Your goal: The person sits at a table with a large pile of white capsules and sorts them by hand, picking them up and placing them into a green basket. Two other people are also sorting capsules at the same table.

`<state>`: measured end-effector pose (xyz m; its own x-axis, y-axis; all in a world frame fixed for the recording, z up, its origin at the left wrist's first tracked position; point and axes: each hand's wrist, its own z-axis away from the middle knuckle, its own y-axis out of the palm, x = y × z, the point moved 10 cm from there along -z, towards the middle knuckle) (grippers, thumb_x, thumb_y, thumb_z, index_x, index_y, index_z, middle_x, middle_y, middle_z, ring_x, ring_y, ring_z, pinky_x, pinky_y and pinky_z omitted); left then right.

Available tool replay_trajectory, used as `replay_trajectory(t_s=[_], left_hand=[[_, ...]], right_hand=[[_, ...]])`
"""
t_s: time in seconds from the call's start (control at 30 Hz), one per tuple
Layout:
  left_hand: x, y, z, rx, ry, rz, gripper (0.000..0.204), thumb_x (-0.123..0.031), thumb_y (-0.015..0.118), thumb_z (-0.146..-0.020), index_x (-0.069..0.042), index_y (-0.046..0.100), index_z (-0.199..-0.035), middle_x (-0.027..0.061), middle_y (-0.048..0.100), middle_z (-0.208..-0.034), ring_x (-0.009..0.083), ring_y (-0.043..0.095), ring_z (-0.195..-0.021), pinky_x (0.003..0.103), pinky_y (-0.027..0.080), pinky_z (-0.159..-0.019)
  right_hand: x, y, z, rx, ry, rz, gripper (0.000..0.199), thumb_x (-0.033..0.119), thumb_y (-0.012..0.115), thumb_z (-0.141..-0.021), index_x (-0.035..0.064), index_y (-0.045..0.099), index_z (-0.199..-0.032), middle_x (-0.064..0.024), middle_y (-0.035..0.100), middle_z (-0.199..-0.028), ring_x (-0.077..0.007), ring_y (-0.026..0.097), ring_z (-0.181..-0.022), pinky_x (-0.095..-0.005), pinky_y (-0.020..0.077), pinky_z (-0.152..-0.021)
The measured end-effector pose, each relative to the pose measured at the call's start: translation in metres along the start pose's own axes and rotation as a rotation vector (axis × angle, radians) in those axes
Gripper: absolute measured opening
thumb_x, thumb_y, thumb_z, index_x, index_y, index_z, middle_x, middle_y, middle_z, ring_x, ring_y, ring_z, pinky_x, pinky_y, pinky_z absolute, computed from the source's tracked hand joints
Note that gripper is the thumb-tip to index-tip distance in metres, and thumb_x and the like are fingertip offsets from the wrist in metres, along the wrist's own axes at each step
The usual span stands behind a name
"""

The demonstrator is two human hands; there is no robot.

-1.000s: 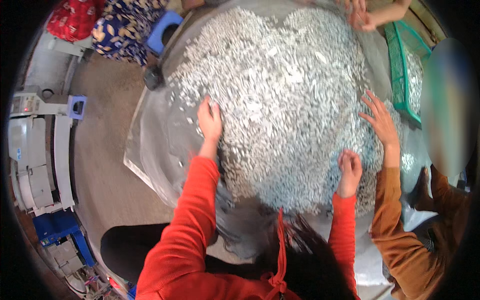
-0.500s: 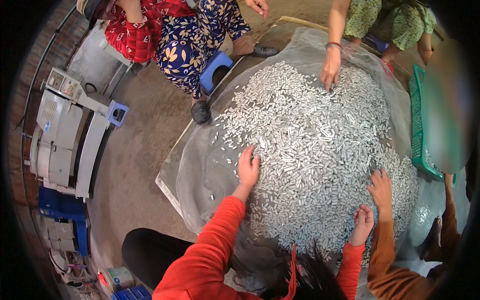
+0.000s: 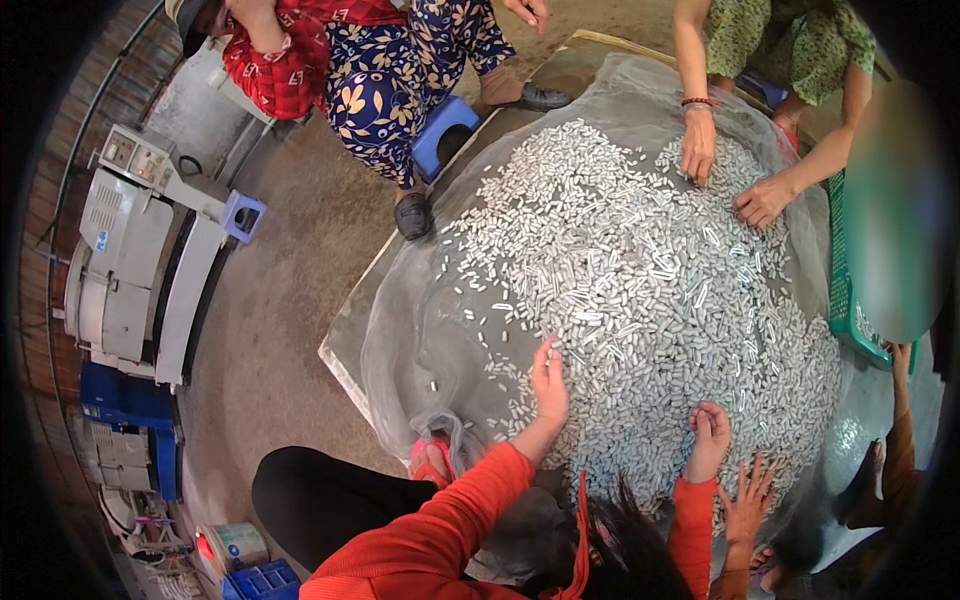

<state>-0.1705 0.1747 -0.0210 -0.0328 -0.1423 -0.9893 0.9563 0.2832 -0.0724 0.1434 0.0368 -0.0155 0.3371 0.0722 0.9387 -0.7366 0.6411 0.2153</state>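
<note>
Two hands sorting a heap of small silvery pieces on a sheet-covered surface.

The silvery pieces lie heaped across the middle of the clear plastic sheet that covers the surface. At the heap's 7 o'clock edge the left hand rests flat on them, fingers spread, gripping nothing. At 6 o'clock the right hand is curled into a fist on the pieces; what it grips I cannot tell. Another person's hand lies just beside it; two more hands work at 1 o'clock. A green crate sits at 3 o'clock, a blue stool at 11.
</note>
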Motion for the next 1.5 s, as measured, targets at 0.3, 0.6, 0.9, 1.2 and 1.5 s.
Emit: replay_trajectory(t_s=[0.3,0.6,0.9,1.2,1.5], left_hand=[[-0.02,0.011,0.017,0.079,0.136,-0.044,0.033,-0.013,0.048,-0.091,-0.001,0.052,-0.122,0.012,0.054,-0.124,0.0229,0.045,-0.119,0.034,0.029,-0.103],[-0.054,0.076,0.083,0.375,0.267,-0.023,0.03,-0.007,0.052,-0.087,-0.003,0.057,-0.116,0.0144,0.054,-0.119,0.0271,0.048,-0.115,0.035,0.033,-0.1],[-0.101,0.072,0.082,0.527,0.522,-0.321,0.016,-0.006,0.058,-0.082,-0.005,0.065,-0.096,0.012,0.062,-0.103,0.0256,0.056,-0.099,0.035,0.041,-0.09],[-0.104,0.116,0.073,0.59,0.645,-0.458,0.021,-0.004,0.065,-0.077,-0.004,0.064,-0.098,0.0128,0.06,-0.094,0.027,0.058,-0.087,0.033,0.046,-0.078],[-0.077,0.122,0.081,0.899,0.481,-0.594,0.014,-0.007,0.066,-0.077,-0.006,0.067,-0.091,0.0079,0.061,-0.083,0.0202,0.058,-0.068,0.028,0.046,-0.063]], right_hand=[[0.002,0.003,0.009,-0.013,0.046,-0.062,0.011,0.004,0.051,-0.089,0.0005,0.057,-0.098,-0.0025,0.057,-0.085,-0.0091,0.051,-0.075,-0.0217,0.0426,-0.069],[0.025,-0.002,0.014,-0.078,0.032,-0.088,0.014,0.005,0.053,-0.088,-0.0018,0.057,-0.1,-0.0038,0.057,-0.086,-0.0105,0.052,-0.076,-0.0227,0.043,-0.069],[0.035,-0.028,0.021,-0.094,-0.062,-0.003,0.013,0.001,0.052,-0.088,-0.0018,0.057,-0.1,-0.0049,0.061,-0.097,-0.0095,0.057,-0.083,-0.0221,0.0456,-0.075],[0.069,0.059,0.009,0.0,-0.38,0.759,0.023,0.008,0.064,-0.077,0.0091,0.062,-0.1,-0.0088,0.058,-0.091,-0.022,0.059,-0.08,-0.0303,0.0481,-0.068],[0.056,0.073,0.021,0.066,-0.487,1.07,0.015,0.012,0.068,-0.072,0.011,0.064,-0.087,-0.008,0.056,-0.087,-0.0278,0.057,-0.078,-0.0378,0.0477,-0.069]])
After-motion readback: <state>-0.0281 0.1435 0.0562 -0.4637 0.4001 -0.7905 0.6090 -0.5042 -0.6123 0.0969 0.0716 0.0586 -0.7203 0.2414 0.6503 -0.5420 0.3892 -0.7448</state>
